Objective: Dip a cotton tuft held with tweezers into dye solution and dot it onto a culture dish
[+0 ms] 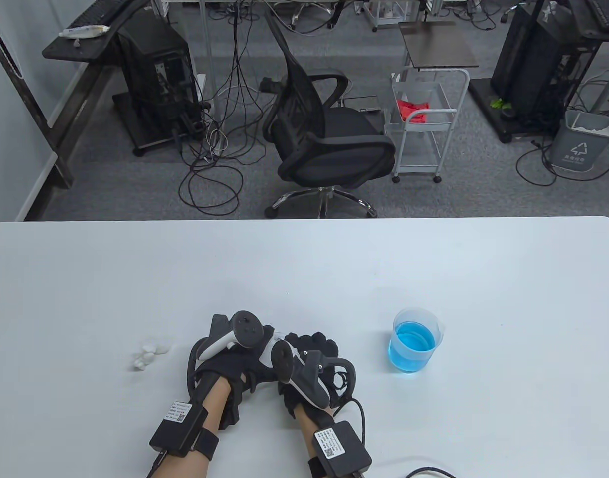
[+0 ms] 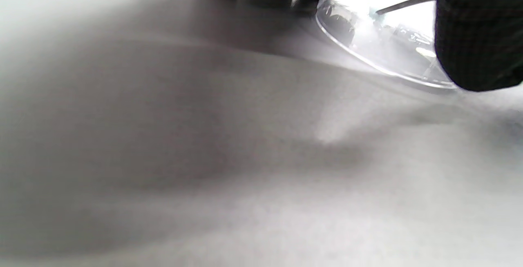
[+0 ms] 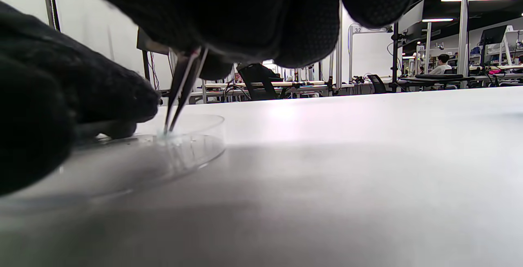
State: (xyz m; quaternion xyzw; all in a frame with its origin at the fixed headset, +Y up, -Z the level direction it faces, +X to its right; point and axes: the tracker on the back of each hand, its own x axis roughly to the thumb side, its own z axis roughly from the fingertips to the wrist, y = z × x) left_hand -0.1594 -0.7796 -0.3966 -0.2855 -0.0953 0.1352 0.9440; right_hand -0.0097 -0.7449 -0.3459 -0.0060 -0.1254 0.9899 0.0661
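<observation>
Hands together near table's front: your right hand (image 1: 304,368) pinches tweezers (image 3: 182,91), tips down in the culture dish (image 3: 192,152); your left hand (image 1: 230,358) fingers touch the dish rim. Beaker (image 1: 415,339) of blue dye stands right, cotton tufts (image 1: 148,352) left.

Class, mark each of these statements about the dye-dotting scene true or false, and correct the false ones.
1. The beaker holds blue liquid. True.
2. The tweezers point down into the clear dish. True.
3. The tweezers are dipped in the beaker. False: they are at the dish; the beaker stands apart, to the right of both hands.
4. The right hand holds the tweezers. True.
5. The cotton tufts lie right of the beaker. False: they lie left of the left hand.
</observation>
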